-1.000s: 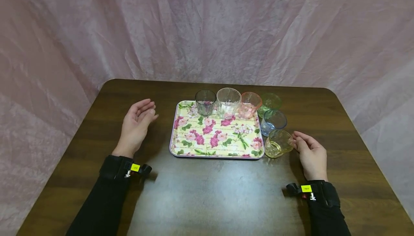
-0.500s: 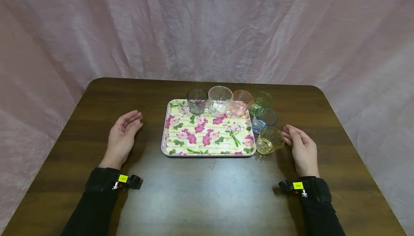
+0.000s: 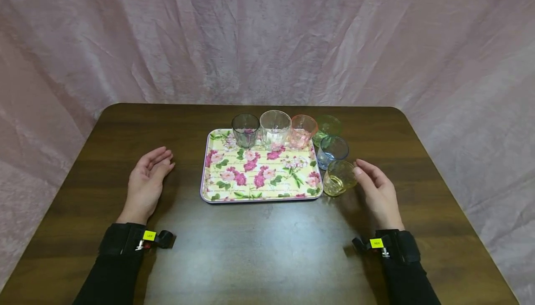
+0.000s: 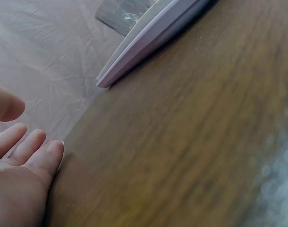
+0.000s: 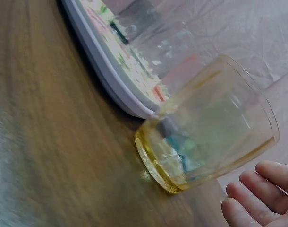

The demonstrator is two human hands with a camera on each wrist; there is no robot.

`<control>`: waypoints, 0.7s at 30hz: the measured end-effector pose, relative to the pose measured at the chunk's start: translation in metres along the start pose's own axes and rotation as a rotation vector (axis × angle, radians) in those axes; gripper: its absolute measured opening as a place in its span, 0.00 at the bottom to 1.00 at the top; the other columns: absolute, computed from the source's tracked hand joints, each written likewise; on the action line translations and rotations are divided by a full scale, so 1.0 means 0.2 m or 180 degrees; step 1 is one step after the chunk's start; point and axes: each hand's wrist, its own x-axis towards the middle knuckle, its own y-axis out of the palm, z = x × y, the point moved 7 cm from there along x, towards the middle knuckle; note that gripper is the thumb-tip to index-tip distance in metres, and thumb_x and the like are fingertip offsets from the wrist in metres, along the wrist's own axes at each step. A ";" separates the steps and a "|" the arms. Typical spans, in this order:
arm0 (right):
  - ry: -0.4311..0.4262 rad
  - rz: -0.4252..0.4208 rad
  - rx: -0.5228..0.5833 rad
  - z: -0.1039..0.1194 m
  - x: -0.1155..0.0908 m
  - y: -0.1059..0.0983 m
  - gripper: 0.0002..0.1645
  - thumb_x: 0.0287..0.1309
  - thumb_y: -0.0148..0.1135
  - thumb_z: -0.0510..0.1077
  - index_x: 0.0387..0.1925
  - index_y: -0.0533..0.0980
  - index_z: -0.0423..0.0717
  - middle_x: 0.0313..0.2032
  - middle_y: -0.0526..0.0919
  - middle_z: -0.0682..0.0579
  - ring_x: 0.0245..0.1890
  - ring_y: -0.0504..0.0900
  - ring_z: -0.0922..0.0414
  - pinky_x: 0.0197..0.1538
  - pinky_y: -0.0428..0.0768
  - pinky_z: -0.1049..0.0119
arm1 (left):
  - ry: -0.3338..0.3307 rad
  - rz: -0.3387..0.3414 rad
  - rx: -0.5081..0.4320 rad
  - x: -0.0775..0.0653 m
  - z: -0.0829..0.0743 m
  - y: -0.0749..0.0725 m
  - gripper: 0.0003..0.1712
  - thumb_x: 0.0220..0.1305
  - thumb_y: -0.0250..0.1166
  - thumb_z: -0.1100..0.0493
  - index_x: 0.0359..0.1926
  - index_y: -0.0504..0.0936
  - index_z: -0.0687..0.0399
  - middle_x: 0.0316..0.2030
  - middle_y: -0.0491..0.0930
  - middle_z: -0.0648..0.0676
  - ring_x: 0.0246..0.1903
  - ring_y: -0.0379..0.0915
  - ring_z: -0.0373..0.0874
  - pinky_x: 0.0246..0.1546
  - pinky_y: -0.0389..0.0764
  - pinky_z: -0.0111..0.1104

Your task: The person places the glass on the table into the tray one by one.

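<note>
My left hand lies to the left of the flowered tray, palm turned inward, fingers loosely bent around nothing. On the other side, my right hand is right beside a yellow glass, with the thumb near its rim. In the right wrist view the fingers are relaxed and spread alongside the glass, not wrapped round it. That glass stands upright on the table at the tray's right front corner. Behind it, along the tray's right side, come a blue glass and a green glass.
Along the tray's back edge stand a grey glass, a clear glass and a pink glass. The brown wooden table reaches back to a pink curtain.
My left hand has drawn back, farther left from the tray and nearer to me. The right thumb has come closer to the yellow glass's rim. The head view has shifted; the glasses stay put.
</note>
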 end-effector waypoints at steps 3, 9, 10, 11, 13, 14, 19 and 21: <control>-0.0034 0.0138 -0.0015 0.00 -0.02 0.03 0.37 0.81 0.62 0.55 0.81 0.68 0.44 0.77 0.74 0.42 0.64 0.76 0.71 0.62 0.73 0.86 | -0.0055 0.0021 0.0089 0.00 0.00 -0.01 0.30 0.83 0.61 0.63 0.78 0.66 0.66 0.66 0.78 0.51 0.66 0.77 0.37 0.60 0.80 0.18; 0.0020 0.0378 0.0014 -0.01 -0.04 0.09 0.42 0.80 0.65 0.52 0.85 0.62 0.45 0.80 0.70 0.42 0.74 0.73 0.56 0.63 0.71 0.87 | -0.0132 0.0090 0.0795 -0.02 0.02 -0.02 0.30 0.85 0.61 0.55 0.78 0.70 0.63 0.69 0.78 0.58 0.64 0.77 0.30 0.59 0.77 0.13; 0.0043 0.0415 -0.0002 -0.02 -0.04 0.09 0.43 0.79 0.66 0.52 0.85 0.61 0.46 0.80 0.69 0.42 0.76 0.71 0.54 0.63 0.70 0.87 | -0.0135 0.0094 0.0895 -0.02 0.03 -0.03 0.29 0.85 0.60 0.54 0.78 0.71 0.62 0.70 0.78 0.59 0.64 0.77 0.29 0.59 0.76 0.13; 0.0068 0.0453 0.0016 -0.02 -0.04 0.10 0.43 0.79 0.66 0.51 0.85 0.60 0.46 0.81 0.68 0.42 0.77 0.70 0.51 0.63 0.70 0.87 | -0.0139 0.0101 0.0984 -0.02 0.03 -0.03 0.28 0.86 0.59 0.53 0.78 0.72 0.61 0.71 0.78 0.60 0.64 0.77 0.28 0.59 0.76 0.12; 0.0096 0.0510 0.0005 -0.03 -0.05 0.12 0.45 0.79 0.67 0.51 0.86 0.59 0.45 0.81 0.68 0.42 0.79 0.68 0.49 0.64 0.70 0.87 | -0.0166 0.0101 0.1092 -0.02 0.03 -0.03 0.28 0.87 0.58 0.50 0.77 0.73 0.58 0.72 0.78 0.62 0.64 0.77 0.28 0.59 0.75 0.12; 0.0116 0.0529 -0.0005 -0.03 -0.05 0.12 0.45 0.78 0.68 0.50 0.86 0.59 0.45 0.81 0.67 0.43 0.80 0.67 0.49 0.65 0.70 0.87 | -0.0181 0.0102 0.1136 -0.01 0.04 -0.04 0.28 0.87 0.58 0.49 0.77 0.74 0.57 0.72 0.78 0.62 0.64 0.77 0.28 0.59 0.75 0.12; 0.0158 0.0529 -0.0130 -0.05 -0.05 0.15 0.49 0.75 0.72 0.51 0.86 0.58 0.47 0.81 0.67 0.44 0.81 0.68 0.49 0.79 0.68 0.73 | -0.0229 0.0086 0.1247 -0.01 0.04 -0.03 0.27 0.87 0.57 0.47 0.77 0.75 0.55 0.72 0.79 0.60 0.64 0.77 0.28 0.58 0.75 0.11; 0.0155 0.0498 -0.0175 -0.06 -0.05 0.15 0.51 0.73 0.74 0.51 0.86 0.57 0.47 0.81 0.68 0.43 0.81 0.68 0.48 0.84 0.65 0.60 | -0.0224 0.0084 0.1263 -0.01 0.03 -0.02 0.27 0.87 0.57 0.47 0.76 0.76 0.55 0.72 0.79 0.60 0.65 0.77 0.31 0.58 0.75 0.11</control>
